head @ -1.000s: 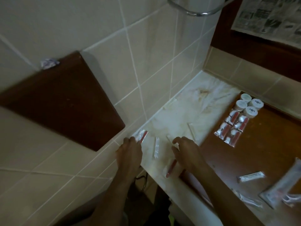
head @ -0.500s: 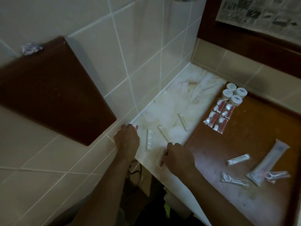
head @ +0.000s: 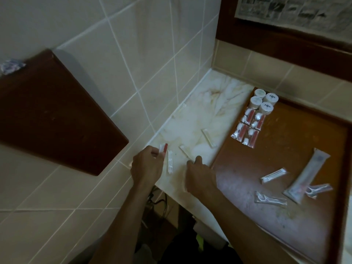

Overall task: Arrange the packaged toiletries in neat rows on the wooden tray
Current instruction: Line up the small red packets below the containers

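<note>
Left hand pinching red-and-white packet, right hand knuckles-up on marble counter, grip unclear

No text can be read. Small dark marks are seen on two round white lids at the far end of the wooden tray, and blurred print on the newspaper at far right.
</note>
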